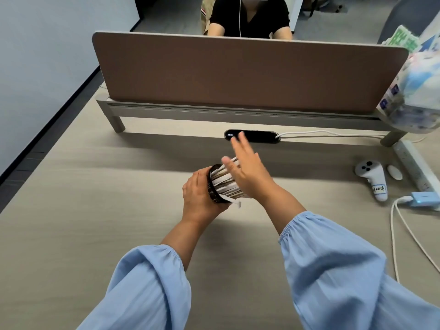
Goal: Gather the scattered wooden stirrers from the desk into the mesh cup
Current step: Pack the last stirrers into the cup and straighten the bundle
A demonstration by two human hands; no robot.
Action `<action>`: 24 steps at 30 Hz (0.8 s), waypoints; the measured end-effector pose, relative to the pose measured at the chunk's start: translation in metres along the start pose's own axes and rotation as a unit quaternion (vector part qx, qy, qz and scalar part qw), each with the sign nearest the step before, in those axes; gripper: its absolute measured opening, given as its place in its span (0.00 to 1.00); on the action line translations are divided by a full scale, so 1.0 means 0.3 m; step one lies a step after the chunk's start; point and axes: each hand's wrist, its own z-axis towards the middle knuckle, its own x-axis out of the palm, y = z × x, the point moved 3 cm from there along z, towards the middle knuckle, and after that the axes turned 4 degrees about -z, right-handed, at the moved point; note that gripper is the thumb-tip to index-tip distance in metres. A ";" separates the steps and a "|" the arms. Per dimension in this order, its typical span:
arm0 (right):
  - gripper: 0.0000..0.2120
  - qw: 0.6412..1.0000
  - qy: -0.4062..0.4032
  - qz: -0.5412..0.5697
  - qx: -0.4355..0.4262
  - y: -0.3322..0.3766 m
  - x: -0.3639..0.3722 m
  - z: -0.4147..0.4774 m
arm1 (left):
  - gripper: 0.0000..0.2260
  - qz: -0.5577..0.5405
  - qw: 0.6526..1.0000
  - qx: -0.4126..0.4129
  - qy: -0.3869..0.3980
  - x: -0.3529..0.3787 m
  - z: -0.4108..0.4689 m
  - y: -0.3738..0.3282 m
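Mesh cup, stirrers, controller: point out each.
mesh cup (212, 189): head view, black rim band.
stirrers (226, 184): head view, bundle at cup mouth.
controller (371, 173): head view, white grip body.

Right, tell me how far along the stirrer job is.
Mostly done, it looks: the stirrers are bunched inside the mesh cup, and none show loose on the desk. In hand: the left hand grips the cup tilted on its side, while the open right hand presses against the stirrer ends. Left: push in the ones sticking out and stand the cup upright.
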 end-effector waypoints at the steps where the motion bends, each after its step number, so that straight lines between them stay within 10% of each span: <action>1: 0.28 0.998 0.030 -0.046 -0.001 -0.003 0.020 0.001 | 0.41 -0.001 1.000 0.004 0.001 0.001 -0.001 -0.001; 11: 0.25 0.991 -0.003 0.052 -0.120 0.036 0.036 -0.013 | 0.41 -0.048 0.997 -0.061 0.015 0.002 0.005 0.014; 17: 0.28 0.977 -0.175 0.037 -0.115 0.040 -0.035 -0.016 | 0.37 -0.080 0.995 -0.053 -0.018 -0.021 0.013 0.010; 22: 0.29 0.998 0.043 -0.028 0.034 -0.001 0.039 0.020 | 0.39 -0.046 0.998 -0.031 -0.011 -0.011 0.018 0.020; 24: 0.29 0.999 -0.001 0.003 0.042 -0.012 0.038 0.017 | 0.40 -0.043 0.999 -0.027 -0.017 -0.019 0.017 0.019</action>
